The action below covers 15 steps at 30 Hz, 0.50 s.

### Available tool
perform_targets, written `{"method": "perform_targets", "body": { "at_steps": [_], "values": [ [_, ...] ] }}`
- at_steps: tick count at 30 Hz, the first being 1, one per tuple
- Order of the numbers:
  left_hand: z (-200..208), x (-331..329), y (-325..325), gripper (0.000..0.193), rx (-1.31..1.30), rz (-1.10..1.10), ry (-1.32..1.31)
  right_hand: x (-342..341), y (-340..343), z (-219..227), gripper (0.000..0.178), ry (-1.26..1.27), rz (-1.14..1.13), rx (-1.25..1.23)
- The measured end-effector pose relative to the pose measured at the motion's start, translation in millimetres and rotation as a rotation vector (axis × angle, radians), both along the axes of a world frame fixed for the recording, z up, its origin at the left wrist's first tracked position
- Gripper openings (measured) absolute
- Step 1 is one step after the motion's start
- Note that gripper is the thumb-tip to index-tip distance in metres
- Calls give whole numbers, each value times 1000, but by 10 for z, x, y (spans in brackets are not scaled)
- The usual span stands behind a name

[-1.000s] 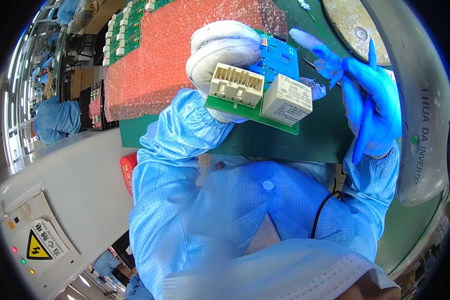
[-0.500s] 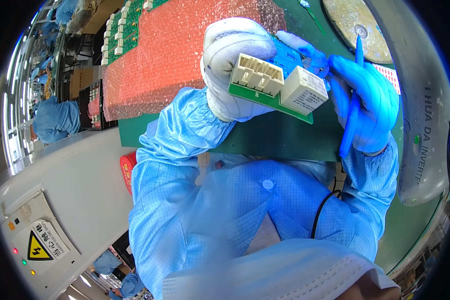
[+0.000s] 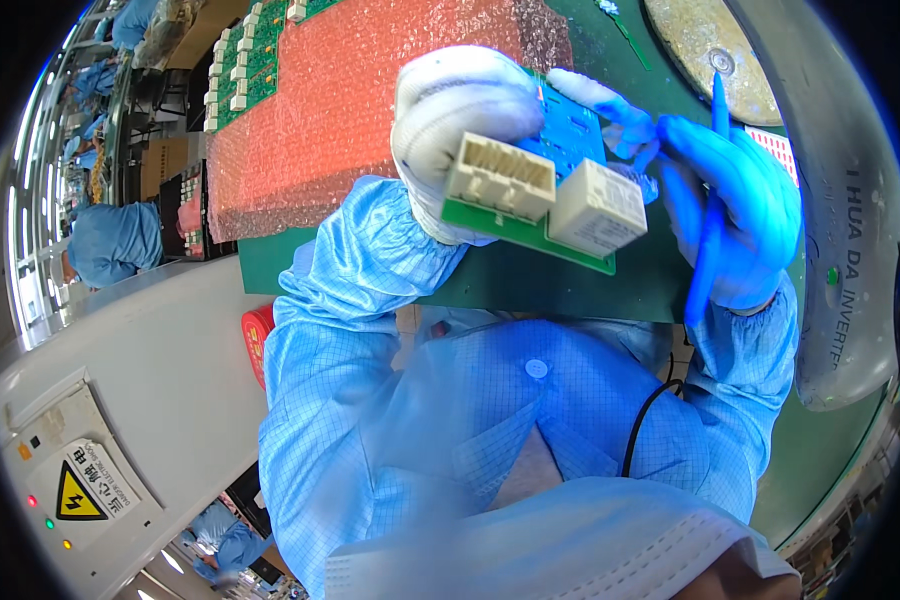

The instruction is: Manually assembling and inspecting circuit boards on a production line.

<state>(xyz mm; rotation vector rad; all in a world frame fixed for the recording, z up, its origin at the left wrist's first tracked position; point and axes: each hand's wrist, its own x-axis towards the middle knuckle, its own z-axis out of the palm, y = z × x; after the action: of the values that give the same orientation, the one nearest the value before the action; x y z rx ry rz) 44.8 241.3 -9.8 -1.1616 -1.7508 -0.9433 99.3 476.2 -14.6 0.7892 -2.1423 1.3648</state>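
My left hand [image 3: 458,105], in a white knit glove, is closed around a circuit board [image 3: 528,232]. On the board's near edge sit a cream slotted connector [image 3: 502,178] and a white box-shaped component [image 3: 600,208]; behind them its surface looks blue under the light. My right hand [image 3: 735,205], gloved and lit blue, grips a slim blue pen-shaped tool [image 3: 708,255] that stands nearly upright through its fingers. Gloved fingertips come together just beyond the board's right edge; what lies between them is too small to make out.
Pink bubble wrap [image 3: 320,120] covers the table's left, beside green boards with white parts [image 3: 242,70]. At the far right lie a round stained plate [image 3: 715,60] and a red-marked sheet [image 3: 773,150]. A grey cabinet [image 3: 150,350] stands left; a clear curved plastic piece [image 3: 845,250] is on the right.
My left hand and the board have shifted slightly left and toward me, showing more of the blue surface. The pen-shaped tool has tipped a little; my right hand has barely moved.
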Motion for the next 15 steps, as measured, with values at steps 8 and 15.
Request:
{"method": "perform_targets", "body": {
  "at_steps": [8,15],
  "values": [
    [64,36,7,32,-61,-12,-52,-200,34,100,22,-227,412,-352],
    [-454,-20,-326,65,-300,87,-130,-181,172,-58,30,-13,-1,24]
  ]
}}
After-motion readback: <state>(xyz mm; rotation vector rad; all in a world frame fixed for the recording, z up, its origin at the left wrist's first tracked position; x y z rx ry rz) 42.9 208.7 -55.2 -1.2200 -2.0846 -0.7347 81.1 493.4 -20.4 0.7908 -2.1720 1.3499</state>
